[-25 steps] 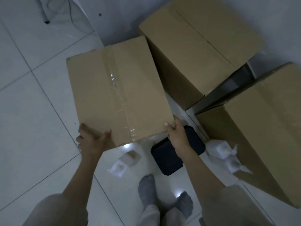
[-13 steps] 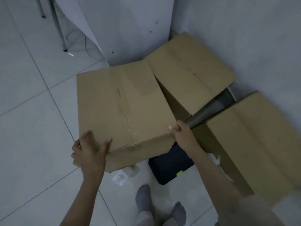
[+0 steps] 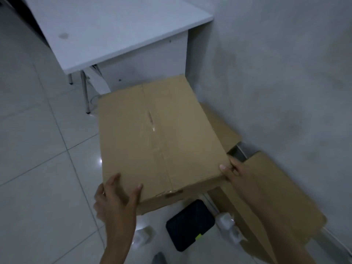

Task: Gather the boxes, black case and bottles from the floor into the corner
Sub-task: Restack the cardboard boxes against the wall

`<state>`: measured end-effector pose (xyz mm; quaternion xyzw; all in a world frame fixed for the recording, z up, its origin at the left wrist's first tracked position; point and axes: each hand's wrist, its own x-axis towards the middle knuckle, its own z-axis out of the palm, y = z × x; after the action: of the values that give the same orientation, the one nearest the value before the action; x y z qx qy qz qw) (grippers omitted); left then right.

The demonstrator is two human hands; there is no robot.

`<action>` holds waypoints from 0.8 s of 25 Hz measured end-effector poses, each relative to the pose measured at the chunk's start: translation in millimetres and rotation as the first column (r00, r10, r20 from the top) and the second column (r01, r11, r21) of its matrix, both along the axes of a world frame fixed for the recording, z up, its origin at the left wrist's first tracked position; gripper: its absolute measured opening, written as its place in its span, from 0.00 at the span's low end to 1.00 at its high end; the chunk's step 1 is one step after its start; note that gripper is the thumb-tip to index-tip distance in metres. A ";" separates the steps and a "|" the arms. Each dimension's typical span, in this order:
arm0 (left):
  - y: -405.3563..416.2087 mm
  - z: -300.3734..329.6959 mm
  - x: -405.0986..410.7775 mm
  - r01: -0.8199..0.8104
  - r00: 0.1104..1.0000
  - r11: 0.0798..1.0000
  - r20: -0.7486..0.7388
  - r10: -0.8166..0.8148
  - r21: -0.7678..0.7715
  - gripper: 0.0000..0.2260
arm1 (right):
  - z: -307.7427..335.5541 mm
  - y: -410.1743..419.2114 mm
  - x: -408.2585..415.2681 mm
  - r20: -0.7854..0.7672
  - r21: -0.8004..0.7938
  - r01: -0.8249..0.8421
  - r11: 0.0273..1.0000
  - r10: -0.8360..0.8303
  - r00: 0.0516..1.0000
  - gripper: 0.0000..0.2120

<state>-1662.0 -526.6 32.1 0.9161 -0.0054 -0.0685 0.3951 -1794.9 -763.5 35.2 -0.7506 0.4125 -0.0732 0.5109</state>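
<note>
I hold a large taped cardboard box [image 3: 152, 134] in the head view, raised over a second box [image 3: 222, 126] that sits in the corner by the wall. My left hand [image 3: 116, 199] clasps its near left corner and my right hand [image 3: 234, 172] grips its near right corner. A third box [image 3: 276, 197] lies along the wall on the right, under my right arm. On the tiles below the held box lies the black case [image 3: 188, 223]. A white bottle [image 3: 143, 237] lies to its left and two white bottles [image 3: 228, 225] to its right.
A white desk [image 3: 106, 25] stands behind the boxes, with a thin metal leg [image 3: 85, 96] reaching the floor at the left. The grey wall [image 3: 276, 73] closes the right side. Pale floor tiles [image 3: 38, 168] spread to the left. My socked foot [image 3: 159, 259] shows at the bottom.
The held box has moved up and to the right, from beside the corner box to over it. My view has tilted up, bringing the desk top into sight.
</note>
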 end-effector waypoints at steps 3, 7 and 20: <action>-49.9 -3.9 1.4 0.239 0.965 0.968 -0.094 -0.245 -0.071 0.26 | -3.5 -41.7 0.8 0.090 0.077 0.204 0.976 -0.211 0.973 0.26; -105.2 -19.6 -12.4 0.442 0.837 0.893 -0.321 -0.443 -0.079 0.27 | -32.7 -68.4 -1.9 0.039 0.079 0.343 0.936 -0.347 0.937 0.39; -185.9 -36.7 33.7 0.591 0.647 0.787 -0.477 -0.595 -0.180 0.43 | -78.3 -91.2 39.2 0.112 0.527 0.431 0.732 -0.563 0.819 0.33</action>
<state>-1628.3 -712.4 -4.6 0.8099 -0.2000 -0.4330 0.3414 -1755.7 -854.7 -43.1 -0.4441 0.5326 -0.2035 0.6912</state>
